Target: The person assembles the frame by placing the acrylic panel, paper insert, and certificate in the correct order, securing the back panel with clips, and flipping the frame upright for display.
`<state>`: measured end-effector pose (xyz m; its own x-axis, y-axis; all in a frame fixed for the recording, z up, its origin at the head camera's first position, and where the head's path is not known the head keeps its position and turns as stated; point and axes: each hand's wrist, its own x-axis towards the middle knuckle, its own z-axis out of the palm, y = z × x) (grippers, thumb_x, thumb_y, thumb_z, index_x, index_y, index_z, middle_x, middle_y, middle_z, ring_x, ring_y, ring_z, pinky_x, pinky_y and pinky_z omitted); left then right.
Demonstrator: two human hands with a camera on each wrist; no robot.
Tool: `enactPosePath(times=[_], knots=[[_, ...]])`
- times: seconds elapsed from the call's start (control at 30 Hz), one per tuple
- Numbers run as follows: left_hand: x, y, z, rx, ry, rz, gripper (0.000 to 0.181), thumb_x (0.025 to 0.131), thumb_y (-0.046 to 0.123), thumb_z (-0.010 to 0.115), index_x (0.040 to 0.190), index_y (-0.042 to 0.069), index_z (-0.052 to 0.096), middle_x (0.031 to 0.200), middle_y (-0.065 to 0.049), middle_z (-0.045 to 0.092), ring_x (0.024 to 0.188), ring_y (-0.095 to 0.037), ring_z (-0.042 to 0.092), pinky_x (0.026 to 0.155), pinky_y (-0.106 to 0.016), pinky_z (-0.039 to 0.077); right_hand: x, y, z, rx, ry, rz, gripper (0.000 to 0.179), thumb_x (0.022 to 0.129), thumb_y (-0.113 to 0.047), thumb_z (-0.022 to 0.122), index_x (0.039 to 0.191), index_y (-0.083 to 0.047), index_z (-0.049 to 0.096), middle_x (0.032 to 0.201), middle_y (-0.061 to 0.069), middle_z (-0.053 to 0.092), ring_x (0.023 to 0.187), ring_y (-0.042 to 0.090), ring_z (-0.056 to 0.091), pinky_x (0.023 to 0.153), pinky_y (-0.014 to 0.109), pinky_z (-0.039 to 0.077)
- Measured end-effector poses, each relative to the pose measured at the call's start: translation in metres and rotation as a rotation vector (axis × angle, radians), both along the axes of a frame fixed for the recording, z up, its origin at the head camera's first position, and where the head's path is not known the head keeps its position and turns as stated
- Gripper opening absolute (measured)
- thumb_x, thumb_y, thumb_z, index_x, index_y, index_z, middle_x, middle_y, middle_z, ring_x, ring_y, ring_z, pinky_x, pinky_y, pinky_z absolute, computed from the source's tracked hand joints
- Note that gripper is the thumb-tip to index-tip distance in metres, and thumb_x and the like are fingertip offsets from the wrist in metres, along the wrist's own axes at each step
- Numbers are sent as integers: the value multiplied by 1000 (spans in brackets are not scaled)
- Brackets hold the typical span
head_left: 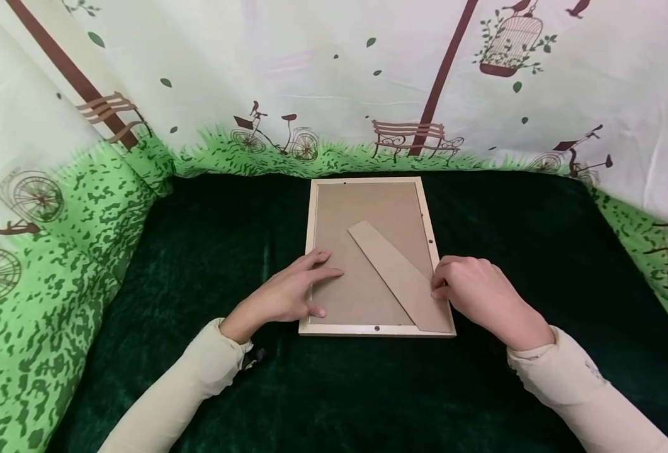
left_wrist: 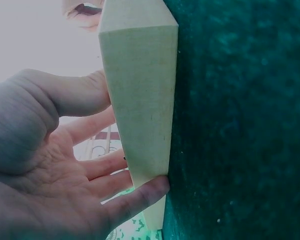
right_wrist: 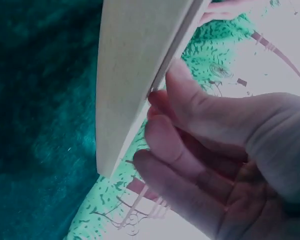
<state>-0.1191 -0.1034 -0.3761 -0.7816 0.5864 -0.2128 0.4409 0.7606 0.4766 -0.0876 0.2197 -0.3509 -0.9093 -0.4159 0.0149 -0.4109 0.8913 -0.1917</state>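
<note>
A picture frame of pale wood lies back side up, its brown backing board showing. Slantwise across the board lies a flat fibreboard stand, its wide end over the lower right corner. My left hand rests at the frame's left edge, fingers spread over the board; in the left wrist view one finger touches the outer side of the wooden rim. At the right edge, the curled thumb and fingers of my right hand pinch the edge of the stand; the contact is partly hidden.
Dark green velvet cloth covers the table under the frame. A printed curtain with bicycles and benches hangs behind and along both sides. Small dark fasteners sit on the frame's rim, one fastener at the near side.
</note>
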Motion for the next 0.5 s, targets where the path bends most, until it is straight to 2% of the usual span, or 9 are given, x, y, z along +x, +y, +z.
enactPosePath(times=[0.2,0.5], knots=[[1,-3,-1,6,-9,17,72,79,24,84,144,26,54,164,-6,25,153,-26,20,116,-48,35,-2,0,4,-35,-71,-105,7,78,-17,85,80,-16,77,84,0,71,60,10,52,51,25,41],[1,0,1,0,-20,21,73,79,24,84,144,27,53,165,-4,23,154,-25,17,115,-49,37,1,1,5,-45,-88,-122,9,79,-15,84,87,-15,80,90,3,74,63,12,53,51,25,42]])
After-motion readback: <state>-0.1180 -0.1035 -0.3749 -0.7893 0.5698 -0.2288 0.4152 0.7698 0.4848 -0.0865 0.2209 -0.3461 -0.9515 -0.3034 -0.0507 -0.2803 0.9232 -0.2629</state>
